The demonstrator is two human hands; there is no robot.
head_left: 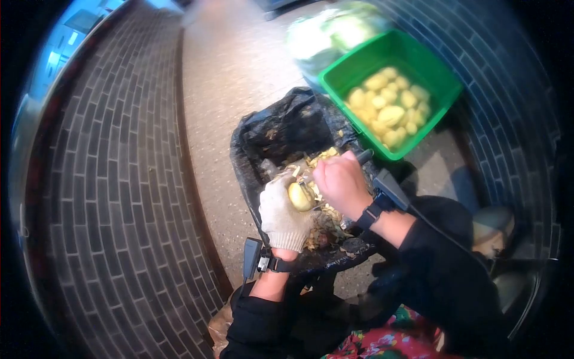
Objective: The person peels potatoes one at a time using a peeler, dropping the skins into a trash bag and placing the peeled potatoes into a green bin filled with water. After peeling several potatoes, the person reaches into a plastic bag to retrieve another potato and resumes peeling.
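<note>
My left hand (pixel 286 214), in a white knit glove, is closed around a partly peeled yellow potato (pixel 301 197). The bare right hand (pixel 342 184) grips a dark-handled peeler (pixel 364 157). Its handle end sticks out past my fist, and its working end is small and blurred against the potato. Both hands are over a bin lined with a black plastic bag (pixel 251 140). Peelings (pixel 326 230) lie inside the bin, beneath and around my hands.
A green tub (pixel 433 78) with several peeled potatoes (pixel 391 113) stands beyond the bin to the right. Behind it is a blurred, pale plastic bag (pixel 335 36). Brick walls (pixel 119 167) flank the speckled floor (pixel 215 78) on both sides.
</note>
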